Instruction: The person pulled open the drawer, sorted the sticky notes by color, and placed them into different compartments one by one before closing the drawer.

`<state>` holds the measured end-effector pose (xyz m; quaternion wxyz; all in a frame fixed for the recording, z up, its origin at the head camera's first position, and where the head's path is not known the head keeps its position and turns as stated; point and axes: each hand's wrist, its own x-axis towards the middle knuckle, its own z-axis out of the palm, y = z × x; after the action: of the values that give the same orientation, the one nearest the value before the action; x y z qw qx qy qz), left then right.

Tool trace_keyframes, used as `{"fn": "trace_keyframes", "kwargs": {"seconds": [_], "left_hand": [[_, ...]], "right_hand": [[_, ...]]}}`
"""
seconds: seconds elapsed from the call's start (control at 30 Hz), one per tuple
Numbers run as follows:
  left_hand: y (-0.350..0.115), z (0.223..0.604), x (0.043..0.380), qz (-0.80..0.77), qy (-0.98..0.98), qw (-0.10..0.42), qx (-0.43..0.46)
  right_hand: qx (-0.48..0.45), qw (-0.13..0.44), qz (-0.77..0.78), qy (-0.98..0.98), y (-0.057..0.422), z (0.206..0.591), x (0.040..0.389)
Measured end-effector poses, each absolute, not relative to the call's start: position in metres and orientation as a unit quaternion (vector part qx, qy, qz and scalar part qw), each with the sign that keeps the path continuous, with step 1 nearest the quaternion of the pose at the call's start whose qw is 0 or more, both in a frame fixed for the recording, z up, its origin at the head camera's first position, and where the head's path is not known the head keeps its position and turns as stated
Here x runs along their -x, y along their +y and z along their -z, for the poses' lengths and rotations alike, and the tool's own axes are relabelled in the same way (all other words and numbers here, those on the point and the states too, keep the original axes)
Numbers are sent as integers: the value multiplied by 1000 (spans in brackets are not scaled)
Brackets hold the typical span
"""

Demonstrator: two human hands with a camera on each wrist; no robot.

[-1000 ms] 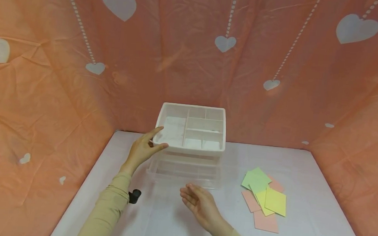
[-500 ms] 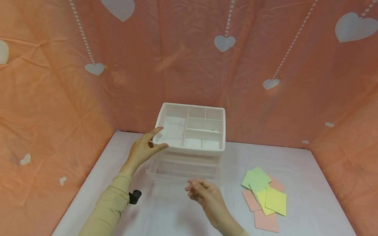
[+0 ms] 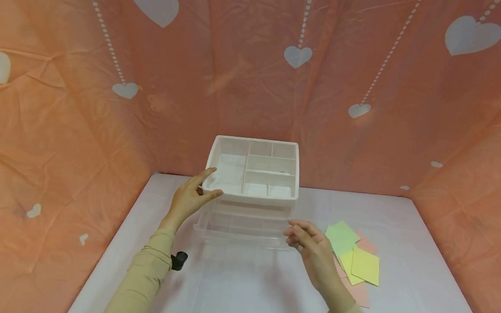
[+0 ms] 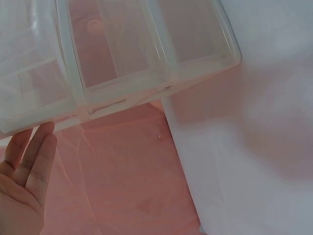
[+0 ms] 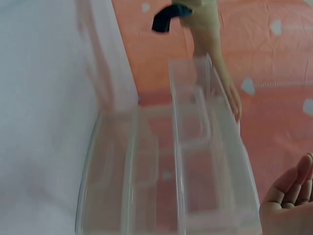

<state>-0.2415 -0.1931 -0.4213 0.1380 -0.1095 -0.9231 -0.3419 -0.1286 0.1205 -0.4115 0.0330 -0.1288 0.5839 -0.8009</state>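
Observation:
A small plastic drawer organizer [image 3: 251,196] stands at the back middle of the table, with a white divided tray on top and see-through drawers [image 3: 244,223] beneath. At its front left corner my left hand [image 3: 186,200] grips the tray's rim, thumb in front and fingers at the side. The left wrist view shows several of those fingers [image 4: 36,156] against the organizer's edge. My right hand [image 3: 314,249] hovers by the organizer's front right corner, fingers loosely bent and holding nothing. Behind it, partly covered, lies a pile of green, yellow and pink paper notes [image 3: 366,267].
A white cloth [image 3: 220,293] covers the table. Orange-pink curtains [image 3: 255,97] with white hearts enclose the back and both sides, close behind the organizer. A black wrist mount [image 3: 179,260] shows by the left forearm.
My right hand has moved right and a little forward, from in front of the organizer to its right corner, beside the notes. The left hand and the organizer stay put.

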Motion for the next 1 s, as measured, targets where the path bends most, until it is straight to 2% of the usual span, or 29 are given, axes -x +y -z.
{"fn": "trace_keyframes", "kwargs": {"seconds": [0.3,0.7,1.0], "left_hand": [[-194,422,243,343,-921,144,113],[-193,424,241,341,-923,140,112],[-194,424,243,340,-924,135,108]], "right_hand": [[69,-22,794,603,158,414,136],[39,-85,798,596,218,435,136],[-30,-89,785,613,258,459,130]]}}
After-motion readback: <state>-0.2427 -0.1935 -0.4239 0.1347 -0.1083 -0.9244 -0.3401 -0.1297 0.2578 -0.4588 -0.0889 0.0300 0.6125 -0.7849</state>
